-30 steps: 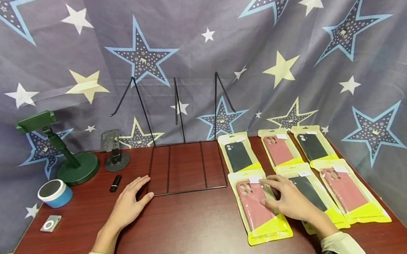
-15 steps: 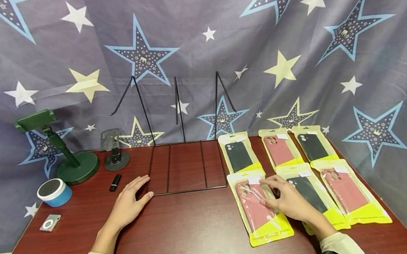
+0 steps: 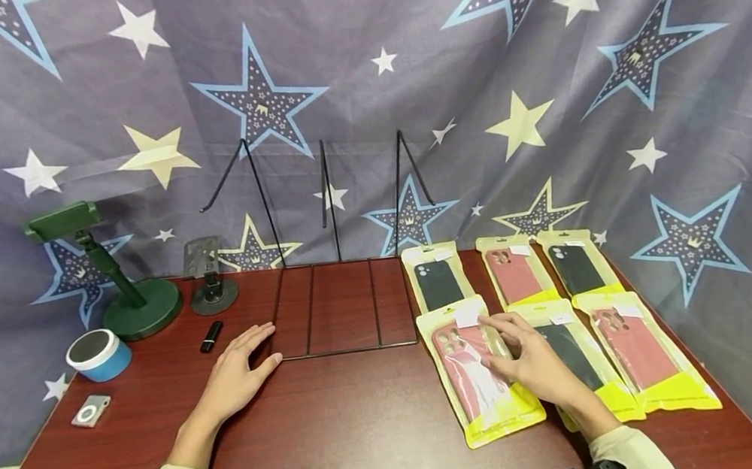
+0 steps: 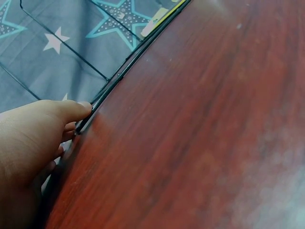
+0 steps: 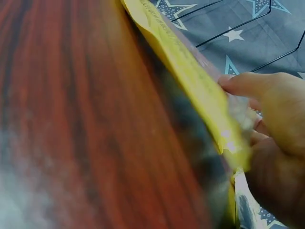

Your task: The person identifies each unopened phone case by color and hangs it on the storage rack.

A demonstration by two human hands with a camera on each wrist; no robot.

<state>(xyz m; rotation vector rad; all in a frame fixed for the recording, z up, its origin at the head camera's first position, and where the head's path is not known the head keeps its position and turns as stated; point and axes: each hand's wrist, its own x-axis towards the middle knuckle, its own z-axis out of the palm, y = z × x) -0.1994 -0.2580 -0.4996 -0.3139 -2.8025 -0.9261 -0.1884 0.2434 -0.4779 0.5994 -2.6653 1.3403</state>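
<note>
My right hand (image 3: 534,359) pinches the right edge of a clear, yellow-bottomed packet holding a pink phone case (image 3: 461,377). In the right wrist view the packet's yellow end (image 5: 193,90) is tilted up, with a dark gap between it and the tabletop. Beside the black wire display rack (image 3: 353,351), my left hand (image 3: 234,384) rests with fingers extended, its thumb touching the front left corner. The left wrist view shows that thumb (image 4: 78,110) at the wire; the other fingers are partly hidden.
Several more packaged phone cases, black (image 3: 438,285) and pink (image 3: 639,349), lie at the right. On the left are a green phone stand (image 3: 141,310), a grey stand (image 3: 214,295), a black USB stick (image 3: 212,336), a blue-and-white round speaker (image 3: 105,359) and a small silver player (image 3: 91,410). Rack hooks rise behind.
The pink phone case packet has been taken hold of and its upper end raised, overlapping the black one behind it. My right hand moved slightly with it; my left hand stayed put.
</note>
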